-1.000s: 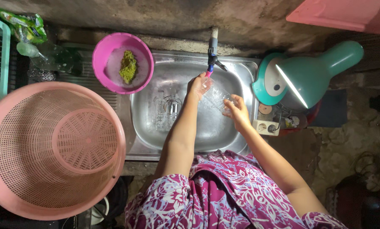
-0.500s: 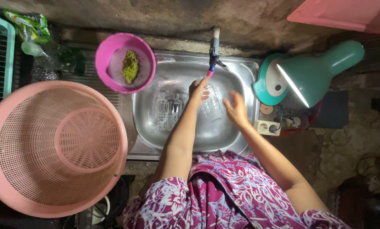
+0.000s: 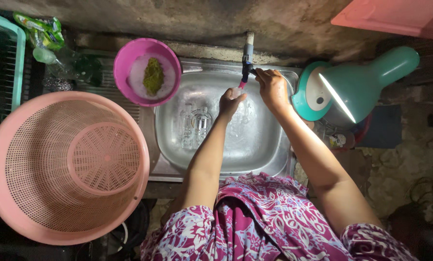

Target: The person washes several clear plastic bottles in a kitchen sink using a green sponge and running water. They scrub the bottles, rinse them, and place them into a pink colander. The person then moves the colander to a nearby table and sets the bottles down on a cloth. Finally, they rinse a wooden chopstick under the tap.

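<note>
right grip point(image 3: 270, 86) is closed on the tap point(image 3: 247, 63) at the back of my steel sink point(image 3: 274, 159), fingers pinched around its handle. left hand point(image 3: 230, 103) is cupped loosely just under the spout; i cannot tell whether it holds anything. clear glasses point(image 3: 195, 126) lie in the basin, left of my left forearm. a pink bowl point(image 3: 124, 63) with a green scrubber point(image 3: 153, 76) sits on the sink's left corner, a big pink basket point(image 3: 13, 145) further left, a teal lamp point(image 3: 366, 82) on the right.

Both forearms extended forward. Left hand point(image 3: 230, 102) cupped, fingers curled upward; right hand point(image 3: 271, 87) raised beside it, fingers pinched together, wrist slightly bent.
</note>
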